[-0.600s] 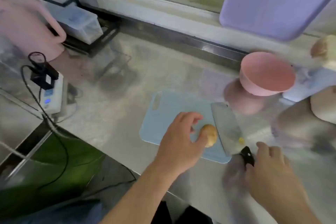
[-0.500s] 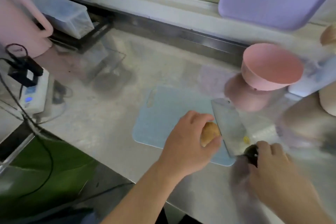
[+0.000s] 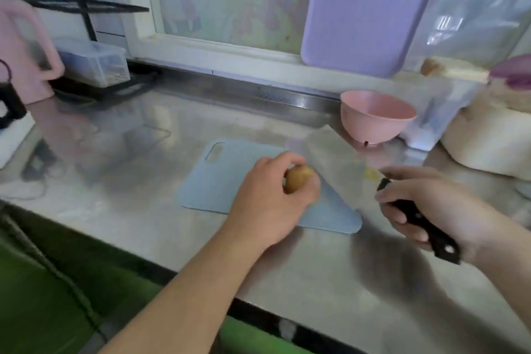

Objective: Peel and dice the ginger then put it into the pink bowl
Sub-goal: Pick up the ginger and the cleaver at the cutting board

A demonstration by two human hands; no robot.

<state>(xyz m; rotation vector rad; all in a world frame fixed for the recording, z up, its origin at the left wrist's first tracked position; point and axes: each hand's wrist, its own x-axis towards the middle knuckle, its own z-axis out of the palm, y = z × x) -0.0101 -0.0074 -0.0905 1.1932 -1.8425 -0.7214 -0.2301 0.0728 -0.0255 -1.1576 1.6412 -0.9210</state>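
My left hand [image 3: 270,195] grips a tan knob of ginger [image 3: 297,178] just above the light blue cutting board [image 3: 209,181], which lies on the steel counter. My right hand [image 3: 431,207] is wrapped round the black handle of a cleaver [image 3: 416,217]; its wide blade [image 3: 339,164] is blurred and reaches over the board's right part, close beside the ginger. The pink bowl [image 3: 376,118] stands upright at the back right, past the board, and looks empty from here.
A purple board [image 3: 367,8] leans on the window behind the bowl. A cream appliance [image 3: 488,138] and a clear container [image 3: 431,123] crowd the right. A pink jug [image 3: 26,52], a lidded plastic box [image 3: 92,62] and a black rack sit at the left.
My left hand has picked the ginger up off the board. My right hand has closed round the cleaver's handle and lifted the knife. The camera has tilted up.
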